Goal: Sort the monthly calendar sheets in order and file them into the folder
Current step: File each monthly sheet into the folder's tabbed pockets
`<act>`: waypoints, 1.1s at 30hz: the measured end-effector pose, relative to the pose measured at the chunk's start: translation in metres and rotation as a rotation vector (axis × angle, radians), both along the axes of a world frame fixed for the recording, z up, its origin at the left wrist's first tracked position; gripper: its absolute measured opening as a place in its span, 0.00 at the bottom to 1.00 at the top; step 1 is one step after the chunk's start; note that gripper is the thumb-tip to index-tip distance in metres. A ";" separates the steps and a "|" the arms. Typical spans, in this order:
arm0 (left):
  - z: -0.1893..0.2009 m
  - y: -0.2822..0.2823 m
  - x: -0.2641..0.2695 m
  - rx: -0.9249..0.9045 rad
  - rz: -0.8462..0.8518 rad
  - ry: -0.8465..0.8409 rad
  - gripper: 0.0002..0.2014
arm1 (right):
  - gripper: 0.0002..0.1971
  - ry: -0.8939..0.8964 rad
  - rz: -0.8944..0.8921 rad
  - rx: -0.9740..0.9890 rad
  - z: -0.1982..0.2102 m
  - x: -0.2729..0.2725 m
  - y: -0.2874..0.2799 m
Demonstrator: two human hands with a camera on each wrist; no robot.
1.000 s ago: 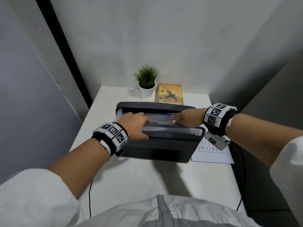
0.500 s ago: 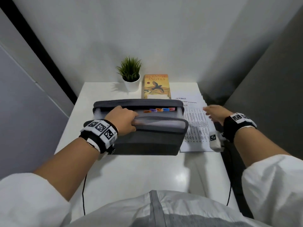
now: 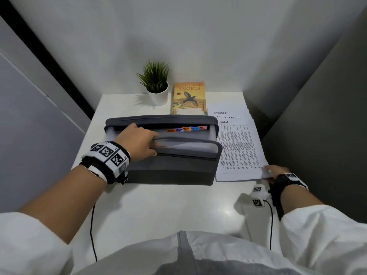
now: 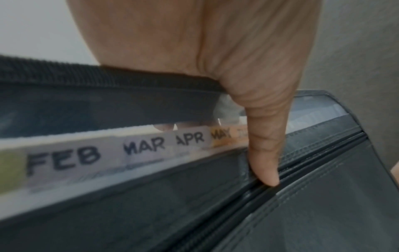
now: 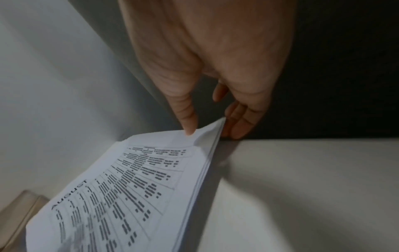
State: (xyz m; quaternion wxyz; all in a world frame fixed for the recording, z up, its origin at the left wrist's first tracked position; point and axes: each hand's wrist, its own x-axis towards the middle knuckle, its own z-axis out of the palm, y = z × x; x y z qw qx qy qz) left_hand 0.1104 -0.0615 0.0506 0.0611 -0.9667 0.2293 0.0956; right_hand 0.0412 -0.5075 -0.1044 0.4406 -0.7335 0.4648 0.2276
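- Grey fabric folder (image 3: pixel 168 155) stands open at the middle of the white desk (image 3: pixel 158 205), its month tabs (image 3: pixel 186 129) showing along the top; the left-wrist view reads FEB, MAR, APR and MAY.
- Left hand (image 3: pixel 137 141) grips the folder's near wall, fingers curled over the rim and inside, thumb pressed against the zip on the outside, holding the mouth apart.
- Calendar sheets (image 3: pixel 238 147) lie in a fanned stack just right of the folder, AUGUST on top, with SEPTEMBER and OCTOBER headings peeping out at the far end.
- Right hand (image 3: pixel 275 171) pinches the stack's near right corner, thumb (image 5: pixel 185 119) on top and fingers beneath; that corner is lifted off the desk.
- Paper this thin is light and floppy, and I judge it will sag and bend if carried by one corner; the sheets also cling, so several may rise together.
- Better hold, I think: peel the top sheet alone, then grip it along a long edge so that it stays flat for its slot.
- Far side holds a potted plant (image 3: pixel 156 84) and a book (image 3: pixel 188 98).
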 end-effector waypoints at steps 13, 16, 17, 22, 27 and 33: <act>-0.001 0.001 -0.002 -0.040 0.011 -0.006 0.21 | 0.15 0.054 0.343 0.046 0.019 0.055 0.025; -0.001 0.001 -0.001 -0.054 0.021 0.018 0.22 | 0.17 0.144 0.484 -0.152 0.025 0.064 0.030; 0.000 0.001 -0.001 -0.054 0.032 0.027 0.23 | 0.20 0.140 0.524 -0.260 0.028 0.068 0.029; 0.002 0.000 -0.002 -0.066 0.081 0.088 0.24 | 0.22 -0.073 0.501 -0.441 0.085 0.091 0.021; 0.004 -0.002 -0.003 -0.068 0.094 0.128 0.21 | 0.15 -0.605 0.334 -0.397 0.166 0.116 0.024; 0.010 -0.005 -0.008 -0.087 0.100 0.195 0.14 | 0.13 -0.953 0.385 -0.111 0.230 0.111 0.103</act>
